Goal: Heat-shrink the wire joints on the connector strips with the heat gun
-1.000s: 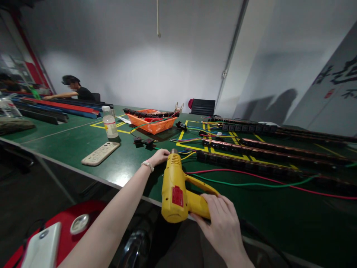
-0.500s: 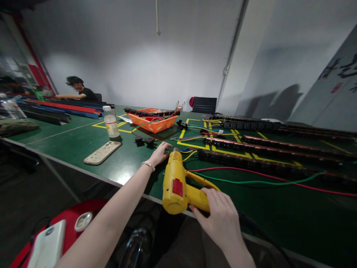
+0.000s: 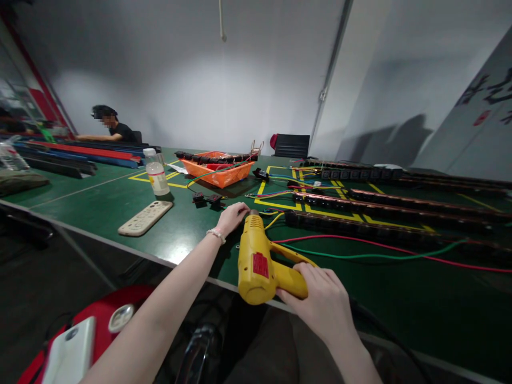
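Observation:
My right hand [image 3: 326,298] is wrapped round the handle of a yellow heat gun [image 3: 256,261], which bears a red label on its body. The gun's nozzle points away from me, towards the middle of the green table. Just left of the nozzle, my left hand [image 3: 233,217] rests low over the tabletop with its fingers curled together; what they pinch is hidden. Thin blue and yellow wires [image 3: 274,220] emerge beyond the nozzle, close to those fingertips, and run to a long black strip [image 3: 332,224]. Loose red and green wires [image 3: 360,256] lie to the right.
An orange basket [image 3: 222,177] holding black parts stands beyond my hands, with small black connectors [image 3: 208,199] before it. A bottle [image 3: 157,176] and a phone [image 3: 145,217] are at left. More strips [image 3: 360,173] lie at right. A person [image 3: 116,128] sits far left.
The heat gun and my right hand have shifted slightly right in view. My left hand stays by the nozzle, still curled, a little further right.

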`<action>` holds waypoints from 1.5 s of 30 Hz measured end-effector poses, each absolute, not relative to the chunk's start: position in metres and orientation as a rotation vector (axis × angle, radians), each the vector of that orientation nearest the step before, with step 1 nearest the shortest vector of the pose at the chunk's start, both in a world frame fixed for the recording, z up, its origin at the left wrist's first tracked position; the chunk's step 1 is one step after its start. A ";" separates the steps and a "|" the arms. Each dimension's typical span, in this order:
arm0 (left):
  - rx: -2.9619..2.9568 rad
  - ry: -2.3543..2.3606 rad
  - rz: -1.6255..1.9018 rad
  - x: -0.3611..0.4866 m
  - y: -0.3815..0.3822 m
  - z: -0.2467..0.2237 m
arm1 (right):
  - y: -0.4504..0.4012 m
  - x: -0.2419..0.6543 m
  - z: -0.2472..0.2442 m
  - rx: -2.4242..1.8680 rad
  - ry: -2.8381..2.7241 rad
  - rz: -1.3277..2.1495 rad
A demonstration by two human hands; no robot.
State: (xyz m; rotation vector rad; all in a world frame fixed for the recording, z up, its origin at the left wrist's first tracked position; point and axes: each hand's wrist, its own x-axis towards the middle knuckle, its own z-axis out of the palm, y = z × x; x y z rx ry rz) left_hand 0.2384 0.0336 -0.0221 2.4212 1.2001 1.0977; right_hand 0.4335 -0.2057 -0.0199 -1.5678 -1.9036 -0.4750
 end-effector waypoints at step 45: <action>1.966 0.947 0.985 0.257 0.050 -0.034 | -0.192 0.420 -0.003 -1.728 -2.131 -0.428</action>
